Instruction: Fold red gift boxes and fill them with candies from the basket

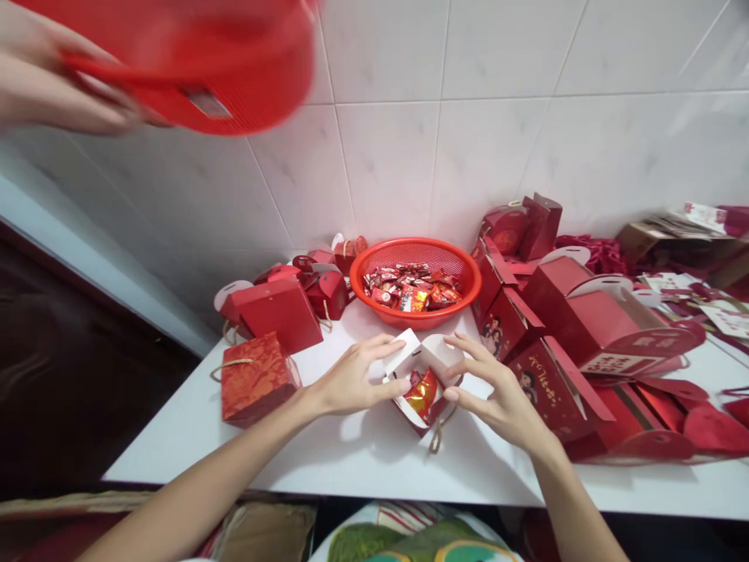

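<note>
A small red gift box [411, 417] with a white inside stands open on the table before me, a twine loop hanging at its front. Shiny red and gold wrapped sweets [424, 394] lie inside it. My left hand [363, 376] grips the box's left side and flap between thumb and fingers. On the right side, my right hand [495, 384] holds the other flap, its fingers curved around the edge. Just behind the box sits a red plastic basket [374, 308] with many wrapped sweets in it.
Closed red boxes [275, 314] with twine handles stand at the left of the white table [345, 468]. Many larger red boxes [553, 382] crowd the right. Another person's hand [64, 86] holds a second red basket [251, 86] overhead, upper left. A tiled wall closes the back.
</note>
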{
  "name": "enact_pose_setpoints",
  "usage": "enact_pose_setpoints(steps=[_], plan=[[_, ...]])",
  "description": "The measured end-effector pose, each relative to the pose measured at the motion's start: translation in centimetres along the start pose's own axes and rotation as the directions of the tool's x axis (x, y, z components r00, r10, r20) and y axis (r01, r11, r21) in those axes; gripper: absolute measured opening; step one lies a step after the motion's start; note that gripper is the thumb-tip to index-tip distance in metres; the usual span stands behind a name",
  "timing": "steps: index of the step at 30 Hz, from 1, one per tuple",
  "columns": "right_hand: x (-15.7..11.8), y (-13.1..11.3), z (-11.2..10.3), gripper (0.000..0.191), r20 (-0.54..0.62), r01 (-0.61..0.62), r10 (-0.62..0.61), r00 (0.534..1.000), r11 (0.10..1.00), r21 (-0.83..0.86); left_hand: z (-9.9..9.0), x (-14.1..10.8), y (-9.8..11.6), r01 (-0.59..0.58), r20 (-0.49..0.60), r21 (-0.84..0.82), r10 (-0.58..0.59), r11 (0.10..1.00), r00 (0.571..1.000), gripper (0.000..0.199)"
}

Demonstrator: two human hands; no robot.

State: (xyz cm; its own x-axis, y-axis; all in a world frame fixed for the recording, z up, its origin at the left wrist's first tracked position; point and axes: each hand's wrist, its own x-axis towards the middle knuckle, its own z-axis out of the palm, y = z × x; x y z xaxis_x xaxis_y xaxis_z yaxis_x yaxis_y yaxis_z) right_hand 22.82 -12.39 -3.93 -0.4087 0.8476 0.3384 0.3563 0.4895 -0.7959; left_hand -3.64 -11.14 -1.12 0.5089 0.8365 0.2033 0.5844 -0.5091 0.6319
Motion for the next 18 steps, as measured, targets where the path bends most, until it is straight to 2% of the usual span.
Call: enact_pose_setpoints(steps=[5, 9, 12, 16, 18], plan=[[-1.0, -0.2, 1.6, 0.033, -0.085, 0.025, -0.010, 0.996, 0.985, 0.171, 0.0, -0.1, -0.1, -0.009, 0.011, 0.020, 0.009, 1.000, 1.000, 0.058], [-1.3, 0.5, 2.0, 0.022, -0.081, 0.030, -0.016, 0.997, 0.984, 0.178, 0.0, -0.2, -0.1, -0.034, 0.053, 0.010, 0.034, 0.999, 0.998, 0.062], [-1.4, 1.4, 2.1, 0.029, -0.072, 0.030, -0.018, 0.997, 0.984, 0.177, -0.2, -0.2, 0.1, -0.044, 0.117, -0.021, 0.046, 0.999, 0.992, 0.064], [-1.1, 2.3, 3.2, 0.034, -0.270, -0.013, 0.045, 0.962, 0.993, 0.120, 0.0, -0.2, 0.1, -0.053, 0.130, -0.040, 0.058, 0.998, 0.990, 0.065], [-0.8, 2.4, 3.9, 0.044, -0.339, -0.010, 0.038, 0.940, 0.996, 0.086, 0.1, -0.3, 0.0, -0.093, 0.116, -0.044, 0.098, 0.995, 0.988, 0.069]])
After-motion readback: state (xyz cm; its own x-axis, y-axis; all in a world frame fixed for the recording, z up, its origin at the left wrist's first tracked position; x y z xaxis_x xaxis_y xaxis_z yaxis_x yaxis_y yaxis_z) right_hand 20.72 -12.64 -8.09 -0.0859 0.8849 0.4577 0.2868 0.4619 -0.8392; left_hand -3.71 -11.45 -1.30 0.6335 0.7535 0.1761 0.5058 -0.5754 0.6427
